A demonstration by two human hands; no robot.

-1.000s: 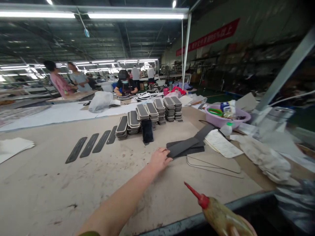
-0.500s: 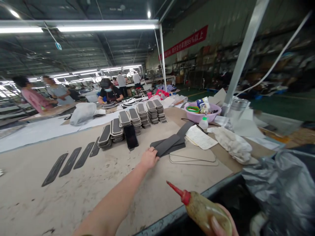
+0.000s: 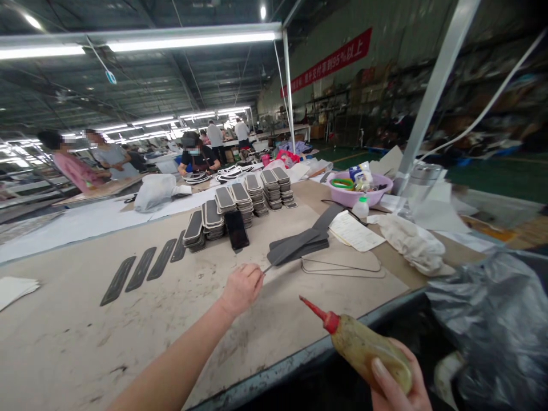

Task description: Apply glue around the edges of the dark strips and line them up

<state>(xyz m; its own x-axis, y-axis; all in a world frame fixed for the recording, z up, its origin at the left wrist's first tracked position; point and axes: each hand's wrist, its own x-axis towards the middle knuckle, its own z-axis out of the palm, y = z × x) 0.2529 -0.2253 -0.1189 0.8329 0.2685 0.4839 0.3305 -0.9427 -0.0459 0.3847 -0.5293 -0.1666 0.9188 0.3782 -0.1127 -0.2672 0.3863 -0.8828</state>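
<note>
Pinched in my left hand (image 3: 243,288) is the near end of a thin dark grey strip (image 3: 295,246), its far end resting over a small pile of similar grey pieces (image 3: 319,242). My right hand (image 3: 405,379) is wrapped round a squeeze bottle (image 3: 363,345) of yellowish-brown liquid, tilted with its red nozzle pointing up and left over the table edge. To the left, several dark rounded strips (image 3: 141,269) lie in a row. Behind them stand stacks of grey pieces with pale edges (image 3: 226,198), and a black phone (image 3: 237,230) leans there.
Thin-edged beige panels (image 3: 342,265) and a written paper (image 3: 356,230) lie to the right. Beyond are a purple basin (image 3: 363,197), a white cloth (image 3: 413,242) and a clear jar (image 3: 417,191). Grey plastic (image 3: 488,314) hangs beside the table. Several people work farther back.
My left hand has drawn the strip toward me and left, lifting its near end off the pile. The bottle has shifted slightly right and up in my right hand. The camera view has turned left.
</note>
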